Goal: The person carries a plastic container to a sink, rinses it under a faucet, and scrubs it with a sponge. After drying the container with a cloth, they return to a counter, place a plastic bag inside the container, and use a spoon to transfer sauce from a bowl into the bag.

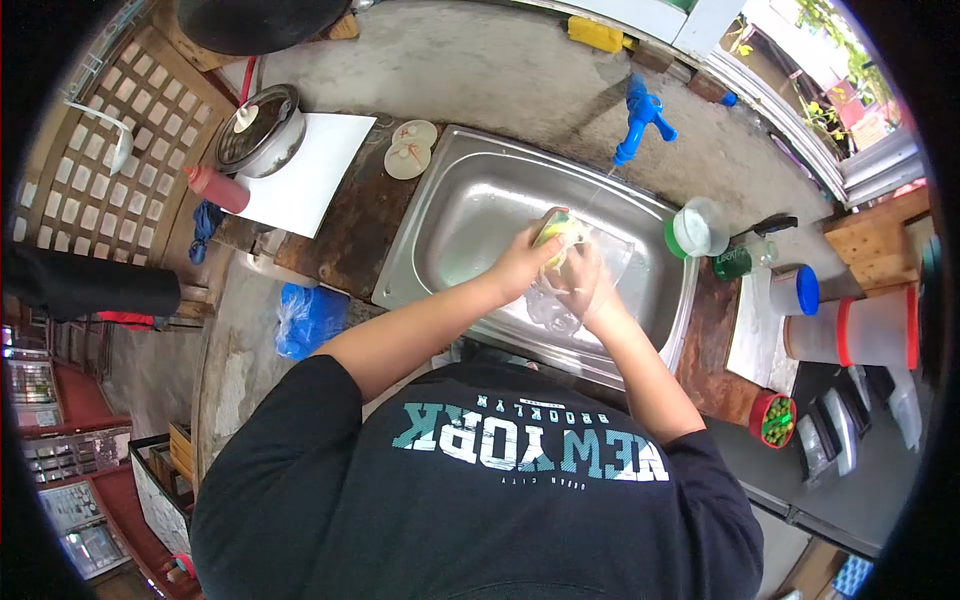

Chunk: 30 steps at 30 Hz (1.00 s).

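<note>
Over the steel sink [450,190] both hands are close together around a small yellow and green item that looks like a sponge [560,228]. My left hand [522,262] has its fingers wrapped round that item from the left side. Against its right side lies my right hand [583,285], fingers curled and smeared with something whitish; what they hold, if anything, is hidden. A clear plastic container [612,262] sits in the basin behind and below my hands. The blue faucet [640,120] stands at the sink's back edge, with a thin stream below its spout.
Left of the sink are two round lids [408,158], a lidded pot [262,130], a red bottle [218,188] and a blue plastic bag [310,320]. On the right stand a green tub [688,232], a green bottle [733,263], a blue-lidded jar [795,290] and a red container [773,419].
</note>
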Each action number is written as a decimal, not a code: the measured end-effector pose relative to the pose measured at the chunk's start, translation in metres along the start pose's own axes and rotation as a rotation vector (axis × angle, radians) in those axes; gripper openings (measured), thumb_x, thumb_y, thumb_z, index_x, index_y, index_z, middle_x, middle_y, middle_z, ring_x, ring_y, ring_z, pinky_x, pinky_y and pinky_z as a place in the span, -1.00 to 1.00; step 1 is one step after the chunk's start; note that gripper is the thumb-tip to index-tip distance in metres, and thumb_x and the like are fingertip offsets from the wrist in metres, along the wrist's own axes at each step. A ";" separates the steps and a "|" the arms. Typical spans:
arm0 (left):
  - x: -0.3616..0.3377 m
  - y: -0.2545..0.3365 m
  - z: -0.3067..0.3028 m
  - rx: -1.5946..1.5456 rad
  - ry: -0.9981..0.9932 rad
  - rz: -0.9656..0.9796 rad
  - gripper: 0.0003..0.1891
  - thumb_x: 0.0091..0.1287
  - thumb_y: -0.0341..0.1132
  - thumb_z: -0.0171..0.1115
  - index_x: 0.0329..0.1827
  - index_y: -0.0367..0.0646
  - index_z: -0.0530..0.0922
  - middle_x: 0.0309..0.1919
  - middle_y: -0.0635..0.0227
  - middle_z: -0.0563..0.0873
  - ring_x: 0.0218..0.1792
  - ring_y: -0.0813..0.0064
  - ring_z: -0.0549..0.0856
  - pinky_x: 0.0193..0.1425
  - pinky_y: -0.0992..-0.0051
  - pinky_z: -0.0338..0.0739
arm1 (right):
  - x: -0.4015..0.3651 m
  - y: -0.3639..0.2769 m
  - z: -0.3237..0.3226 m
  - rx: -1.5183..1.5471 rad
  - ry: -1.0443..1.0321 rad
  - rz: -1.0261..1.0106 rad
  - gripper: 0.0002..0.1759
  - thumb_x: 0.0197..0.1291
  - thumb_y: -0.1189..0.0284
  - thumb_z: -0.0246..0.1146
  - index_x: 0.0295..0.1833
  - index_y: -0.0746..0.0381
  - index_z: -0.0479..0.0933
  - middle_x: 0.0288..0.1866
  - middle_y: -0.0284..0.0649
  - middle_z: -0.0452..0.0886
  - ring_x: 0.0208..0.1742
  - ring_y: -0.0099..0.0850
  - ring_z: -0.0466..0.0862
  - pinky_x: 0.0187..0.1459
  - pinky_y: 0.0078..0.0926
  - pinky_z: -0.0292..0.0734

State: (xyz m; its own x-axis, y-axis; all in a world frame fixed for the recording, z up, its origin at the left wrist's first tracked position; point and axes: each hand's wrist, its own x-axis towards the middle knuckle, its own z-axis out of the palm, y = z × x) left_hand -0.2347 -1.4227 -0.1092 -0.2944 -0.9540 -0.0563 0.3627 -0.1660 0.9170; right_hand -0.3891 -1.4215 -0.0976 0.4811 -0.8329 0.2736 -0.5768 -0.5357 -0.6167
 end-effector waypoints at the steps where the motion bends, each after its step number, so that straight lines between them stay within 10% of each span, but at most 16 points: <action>1: 0.000 0.002 0.001 0.045 0.002 0.020 -0.47 0.37 -0.22 0.07 0.38 -0.19 0.26 0.15 0.22 0.50 0.15 0.40 0.50 0.29 0.39 0.34 | -0.001 0.006 0.002 0.003 -0.042 0.021 -0.58 -0.02 0.47 0.30 0.01 0.30 0.48 0.17 0.10 0.38 0.11 0.11 0.46 0.12 -0.17 0.43; 7: -0.004 -0.003 0.001 0.641 -0.005 0.452 -0.30 0.14 -0.36 0.27 0.39 -0.20 0.24 0.18 0.11 0.29 0.20 0.23 0.38 0.28 0.33 0.32 | -0.003 0.026 0.008 0.846 -0.186 0.328 -0.56 0.11 0.29 0.27 0.10 0.21 0.46 -0.06 -0.28 0.57 -0.05 -0.49 0.56 -0.05 -0.43 0.49; 11: -0.004 0.002 -0.001 0.806 -0.095 0.543 -0.22 0.01 -0.39 0.34 0.38 -0.15 0.26 0.17 0.11 0.29 0.20 0.20 0.38 0.31 0.33 0.29 | -0.009 0.056 0.020 1.570 -0.302 0.606 -0.56 0.22 0.28 0.25 0.18 0.16 0.43 0.04 -0.30 0.56 0.00 -0.45 0.58 -0.01 -0.41 0.52; 17: 0.005 0.002 -0.012 0.703 -0.109 0.511 -0.27 0.09 -0.30 0.24 0.39 -0.20 0.23 0.21 0.12 0.35 0.29 0.19 0.30 0.40 0.30 0.13 | -0.013 0.055 0.002 1.137 -0.194 0.881 -0.58 0.21 0.44 0.22 0.18 0.30 0.41 0.08 -0.14 0.56 0.06 -0.32 0.60 0.12 -0.34 0.52; 21: 0.010 -0.002 -0.023 0.412 -0.050 0.427 -0.36 0.18 -0.37 0.18 0.38 -0.14 0.24 0.15 0.20 0.34 0.23 0.28 0.36 0.38 0.38 0.17 | -0.015 0.038 -0.011 1.492 0.039 0.704 -0.56 0.11 0.56 0.21 0.15 0.37 0.42 -0.04 -0.11 0.62 -0.04 -0.35 0.63 -0.01 -0.46 0.50; 24: 0.006 -0.001 -0.018 0.259 -0.084 0.351 -0.39 0.22 -0.33 0.13 0.38 -0.17 0.23 0.18 0.21 0.35 0.25 0.33 0.35 0.38 0.39 0.15 | -0.016 0.068 0.014 0.842 -0.145 0.691 -0.58 0.04 0.55 0.26 0.07 0.39 0.48 -0.06 -0.08 0.63 -0.03 -0.35 0.63 -0.04 -0.47 0.49; 25: 0.006 -0.002 -0.016 0.241 -0.082 0.353 -0.38 0.22 -0.32 0.14 0.38 -0.18 0.23 0.19 0.20 0.35 0.26 0.31 0.35 0.38 0.39 0.15 | -0.008 0.038 0.008 0.554 0.072 0.426 -0.64 -0.02 0.52 0.30 -0.05 0.37 0.54 -0.13 -0.03 0.64 -0.09 -0.28 0.65 -0.09 -0.44 0.51; 30: 0.010 -0.001 -0.016 0.556 -0.027 0.547 -0.35 0.22 -0.30 0.19 0.39 -0.19 0.21 0.18 0.15 0.35 0.24 0.23 0.34 0.37 0.36 0.17 | -0.004 0.012 -0.011 0.143 0.160 0.537 -0.67 -0.06 0.44 0.36 -0.13 0.33 0.58 -0.17 -0.02 0.62 -0.21 -0.19 0.63 -0.16 -0.44 0.52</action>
State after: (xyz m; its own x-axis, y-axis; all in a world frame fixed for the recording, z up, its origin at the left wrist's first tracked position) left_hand -0.2241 -1.4363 -0.1174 -0.2257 -0.8564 0.4644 -0.0317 0.4829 0.8751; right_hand -0.4053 -1.4259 -0.0980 0.0331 -0.9994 -0.0042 -0.6119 -0.0169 -0.7907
